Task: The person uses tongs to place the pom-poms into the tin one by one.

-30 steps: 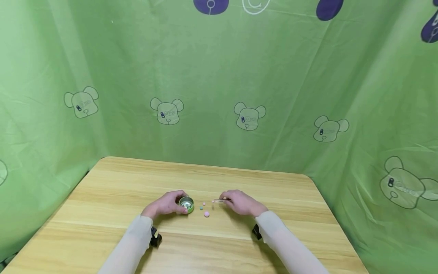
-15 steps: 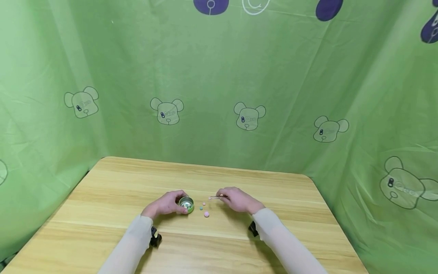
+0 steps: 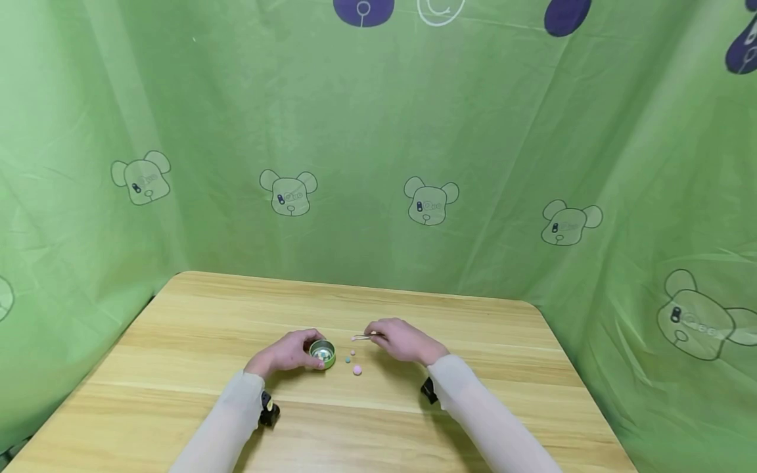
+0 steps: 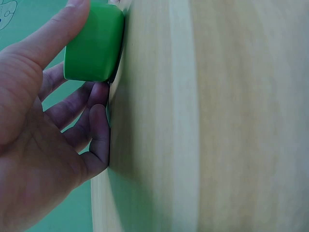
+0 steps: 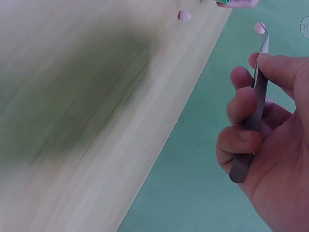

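My left hand holds a small round green tin on the table, thumb on the near side and fingers curled behind. Several small pale and teal pieces lie inside, against the shiny bottom. In the left wrist view the tin's smooth green wall shows beside the thumb. My right hand grips metal tweezers with a bent tip. A small pink ball is pinched at that tip, raised over the table to the right of the tin.
Between the hands, a larger pink ball, a smaller pink ball and a tiny teal ball lie on the wooden table. Green curtain with bear prints surrounds the table's back and sides.
My right hand has moved left and a little farther back, carrying the tweezers and pink ball closer to the tin. The left hand and the tin have stayed in place.
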Demonstrator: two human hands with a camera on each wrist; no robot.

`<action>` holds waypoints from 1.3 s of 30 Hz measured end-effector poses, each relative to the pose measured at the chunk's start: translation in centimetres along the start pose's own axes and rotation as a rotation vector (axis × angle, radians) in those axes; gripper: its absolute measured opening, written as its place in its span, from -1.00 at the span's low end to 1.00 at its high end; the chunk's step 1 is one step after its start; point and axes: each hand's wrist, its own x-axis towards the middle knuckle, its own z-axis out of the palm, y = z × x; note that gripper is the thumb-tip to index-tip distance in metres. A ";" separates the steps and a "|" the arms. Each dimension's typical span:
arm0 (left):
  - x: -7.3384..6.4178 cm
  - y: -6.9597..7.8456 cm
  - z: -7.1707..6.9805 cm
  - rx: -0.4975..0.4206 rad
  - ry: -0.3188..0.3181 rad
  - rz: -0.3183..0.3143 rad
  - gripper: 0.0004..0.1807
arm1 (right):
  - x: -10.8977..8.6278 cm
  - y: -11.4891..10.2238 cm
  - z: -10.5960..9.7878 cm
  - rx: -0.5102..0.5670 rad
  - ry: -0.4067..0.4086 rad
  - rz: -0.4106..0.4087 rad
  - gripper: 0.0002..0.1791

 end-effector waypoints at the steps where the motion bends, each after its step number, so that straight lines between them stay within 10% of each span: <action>1: 0.0 0.0 0.0 0.001 0.000 -0.002 -0.53 | 0.1 -0.1 0.0 -0.003 -0.003 0.001 -0.80; 39: 0.0 -0.1 -0.1 0.002 -0.012 0.003 -0.53 | 3.1 -2.7 0.9 -0.010 -0.061 -0.012 -0.77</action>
